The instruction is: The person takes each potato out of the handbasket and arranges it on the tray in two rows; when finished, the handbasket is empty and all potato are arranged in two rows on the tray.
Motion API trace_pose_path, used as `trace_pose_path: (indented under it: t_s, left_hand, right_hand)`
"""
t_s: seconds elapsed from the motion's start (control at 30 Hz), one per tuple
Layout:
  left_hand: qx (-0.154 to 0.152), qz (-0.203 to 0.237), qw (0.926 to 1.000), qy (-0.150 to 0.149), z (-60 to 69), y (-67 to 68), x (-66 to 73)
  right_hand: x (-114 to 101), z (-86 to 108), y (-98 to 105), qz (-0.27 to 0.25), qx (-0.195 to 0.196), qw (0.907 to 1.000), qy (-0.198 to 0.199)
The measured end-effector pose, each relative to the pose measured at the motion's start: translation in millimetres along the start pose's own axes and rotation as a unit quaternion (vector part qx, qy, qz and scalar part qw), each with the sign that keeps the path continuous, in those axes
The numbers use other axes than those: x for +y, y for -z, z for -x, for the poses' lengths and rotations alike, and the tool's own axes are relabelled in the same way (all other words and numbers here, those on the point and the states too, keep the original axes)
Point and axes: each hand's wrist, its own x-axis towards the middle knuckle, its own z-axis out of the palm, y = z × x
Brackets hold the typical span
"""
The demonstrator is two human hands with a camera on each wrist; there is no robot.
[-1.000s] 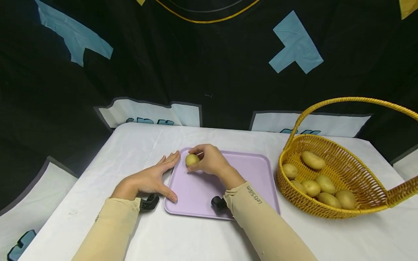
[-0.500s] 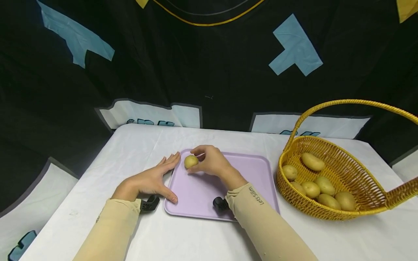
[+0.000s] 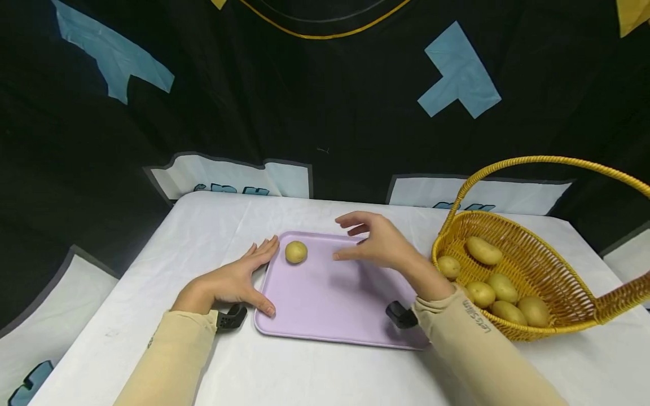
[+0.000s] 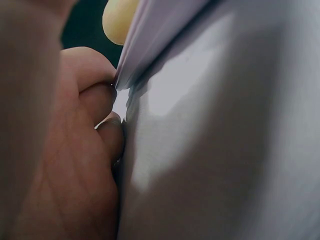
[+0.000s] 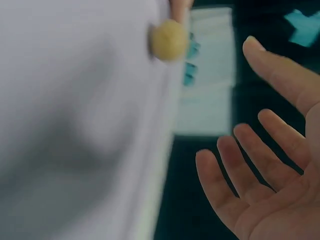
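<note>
One potato (image 3: 296, 252) lies in the far left corner of a light purple tray (image 3: 325, 316); the right wrist view shows the same potato (image 5: 170, 41). My left hand (image 3: 235, 279) rests at the tray's left edge, its fingers spread along the rim and its thumb over the near left part. In the left wrist view its fingers (image 4: 95, 95) touch the tray's edge. Above the right half of the tray hovers my right hand (image 3: 378, 242), with nothing between its parted fingers. The right wrist view shows its palm (image 5: 280, 210) bare.
To the right of the tray stands a yellow wicker basket (image 3: 563, 282) with a tall arched handle (image 3: 548, 160). Several potatoes (image 3: 503, 287) lie inside it. A white cloth covers the table (image 3: 304, 372); a dark printed curtain (image 3: 325, 101) hangs behind.
My right hand has let go of the potato and moved right, away from it. The potato stays in the tray's far left corner. My left hand has not moved.
</note>
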Motion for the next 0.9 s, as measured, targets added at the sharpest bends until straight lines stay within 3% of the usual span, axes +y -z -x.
trace_pose_path:
  t_s: [0.2, 0.43, 0.67, 0.9]
  left_hand:
    - [0.002, 0.008, 1.0, 0.001, 4.2, 1.4, -0.2]
    - [-0.004, -0.003, 1.0, -0.004, 0.4, 1.1, 1.8]
    - [-0.006, -0.005, 0.9998, -0.02, -8.3, -0.8, 7.8]
    - [-0.008, -0.006, 0.9999, -0.004, 2.7, 3.0, 3.6]
  right_hand:
    - [2, 47.4, 67, -0.005, 0.031, 0.9994, 0.014]
    - [42, 93.4, 124, 0.018, 0.068, 0.9969, -0.036]
    - [76, 107.8, 151, -0.012, 0.046, 0.9962, -0.073]
    - [70, 104.4, 153, 0.039, -0.027, 0.9956, -0.081]
